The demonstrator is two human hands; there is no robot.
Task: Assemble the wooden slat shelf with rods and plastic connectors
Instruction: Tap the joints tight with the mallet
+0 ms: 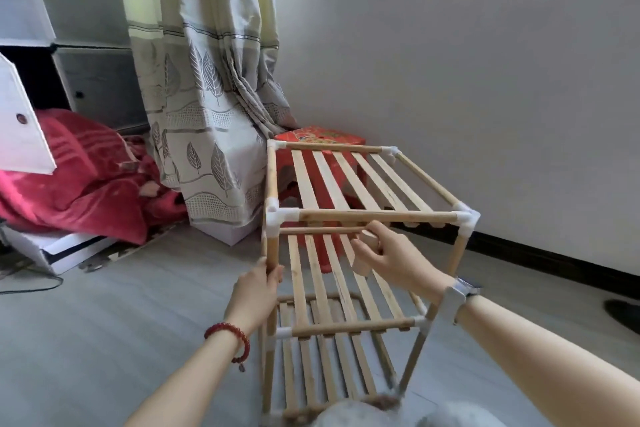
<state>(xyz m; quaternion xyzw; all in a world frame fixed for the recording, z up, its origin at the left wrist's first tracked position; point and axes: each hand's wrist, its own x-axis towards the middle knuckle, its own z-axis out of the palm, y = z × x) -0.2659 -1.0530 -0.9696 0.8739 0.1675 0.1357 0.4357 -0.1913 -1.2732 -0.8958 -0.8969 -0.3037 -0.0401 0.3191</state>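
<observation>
Standing upright on the grey floor, the wooden slat shelf rises with its long axis vertical, three slatted tiers stacked one above another. The slats of the top tier run away from the person toward the white wall, while the round front rod runs crosswise, left to right. White plastic connectors cap the corners where rods meet; the near-left one shows an open socket facing up.

Behind the shelf, a leaf-patterned curtain hangs to the floor, and a red plastic stool sits just beyond the top tier, close to the wall. Its top carries some printed decoration, too blurred to read. A crumpled pink-red blanket lies at the left beneath white cabinet panels.

The left hand, a red bead bracelet on its wrist, wraps its fingers round the near-left upright rod between the top and middle tiers. The right hand, with a white watch at the wrist, reaches in just under the top front rod, its fingers curled round a short, light wooden piece. A thinner loose rod lies level right below the front rod, its right end meeting that hand's fingertips.
</observation>
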